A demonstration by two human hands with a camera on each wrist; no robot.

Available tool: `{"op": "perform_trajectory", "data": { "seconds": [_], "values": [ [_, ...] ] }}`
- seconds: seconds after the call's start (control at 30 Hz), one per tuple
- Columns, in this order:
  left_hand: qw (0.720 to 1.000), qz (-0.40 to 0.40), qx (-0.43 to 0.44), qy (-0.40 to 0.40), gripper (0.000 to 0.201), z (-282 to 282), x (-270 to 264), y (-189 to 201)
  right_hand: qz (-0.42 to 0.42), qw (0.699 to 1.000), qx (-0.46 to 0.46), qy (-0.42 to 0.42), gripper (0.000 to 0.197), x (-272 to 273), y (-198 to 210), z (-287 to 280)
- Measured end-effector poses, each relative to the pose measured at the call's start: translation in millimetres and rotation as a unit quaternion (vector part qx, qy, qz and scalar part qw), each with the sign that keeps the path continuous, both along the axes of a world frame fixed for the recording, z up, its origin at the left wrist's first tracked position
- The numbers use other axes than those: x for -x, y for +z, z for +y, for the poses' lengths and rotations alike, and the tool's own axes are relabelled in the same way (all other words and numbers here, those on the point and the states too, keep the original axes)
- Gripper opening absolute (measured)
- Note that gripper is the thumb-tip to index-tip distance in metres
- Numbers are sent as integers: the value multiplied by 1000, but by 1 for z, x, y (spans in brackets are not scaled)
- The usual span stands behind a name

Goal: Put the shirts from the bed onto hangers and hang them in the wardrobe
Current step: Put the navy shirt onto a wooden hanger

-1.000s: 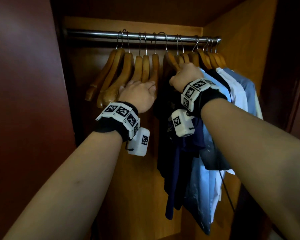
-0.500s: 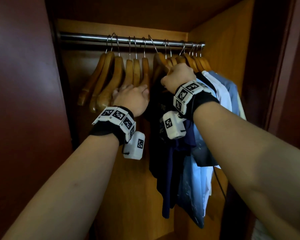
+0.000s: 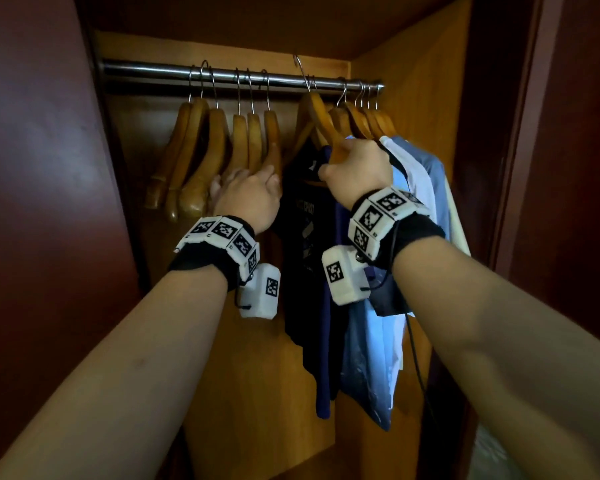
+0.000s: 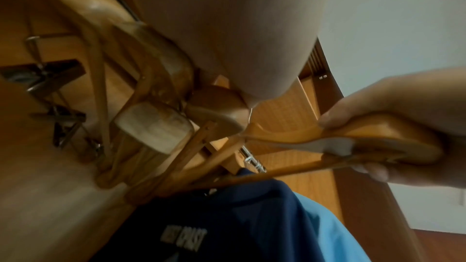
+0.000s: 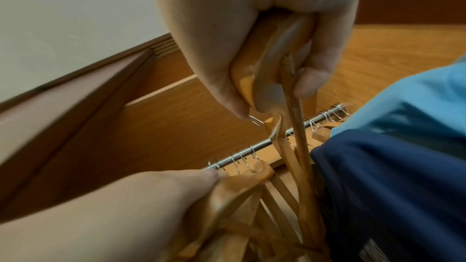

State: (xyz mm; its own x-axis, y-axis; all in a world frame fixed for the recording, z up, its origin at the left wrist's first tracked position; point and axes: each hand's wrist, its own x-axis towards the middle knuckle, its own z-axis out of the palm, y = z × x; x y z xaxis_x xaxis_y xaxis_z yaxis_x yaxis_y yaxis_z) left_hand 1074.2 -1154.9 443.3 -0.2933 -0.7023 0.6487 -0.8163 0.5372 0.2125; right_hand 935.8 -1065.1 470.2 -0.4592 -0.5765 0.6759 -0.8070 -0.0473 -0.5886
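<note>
My right hand (image 3: 357,169) grips the shoulder of a wooden hanger (image 3: 317,112), tilted, with its wire hook (image 3: 300,69) raised just above the steel rail (image 3: 153,69). The right wrist view shows thumb and fingers of that right hand (image 5: 272,97) wrapped round the hanger's wood (image 5: 267,71). My left hand (image 3: 248,194) presses flat against the lower ends of several empty wooden hangers (image 3: 201,140), to the left. Below the held hanger hangs a dark printed T-shirt (image 3: 302,237), with a light blue shirt (image 3: 371,358) beside it. In the left wrist view the held hanger (image 4: 378,136) crosses above the navy shirt (image 4: 239,216).
More shirts on hangers, white (image 3: 413,174), blue and cream, crowd the rail's right end against the wardrobe's side wall (image 3: 413,81). A dark red door panel (image 3: 42,202) stands close on the left. A black cable (image 3: 416,358) hangs from my right wrist.
My right hand has tilted the hanger and lifted its hook from the rail to just above it. My left hand stays against the empty hangers.
</note>
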Motion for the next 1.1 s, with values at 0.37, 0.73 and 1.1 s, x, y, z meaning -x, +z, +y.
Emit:
{"op": "perform_trajectory", "data": {
  "seconds": [0.37, 0.73, 1.1],
  "values": [
    [971, 162, -64, -163, 46, 41, 18, -30, -42, 997, 49, 52, 49, -5, -52, 66],
    [860, 333, -227, -315, 80, 163, 84, -8, -118, 982, 89, 117, 60, 54, -95, 187],
    [771, 372, -306, -416, 113, 324, 229, -44, -125, 988, -20, 91, 79, 180, -157, 398]
  ]
}}
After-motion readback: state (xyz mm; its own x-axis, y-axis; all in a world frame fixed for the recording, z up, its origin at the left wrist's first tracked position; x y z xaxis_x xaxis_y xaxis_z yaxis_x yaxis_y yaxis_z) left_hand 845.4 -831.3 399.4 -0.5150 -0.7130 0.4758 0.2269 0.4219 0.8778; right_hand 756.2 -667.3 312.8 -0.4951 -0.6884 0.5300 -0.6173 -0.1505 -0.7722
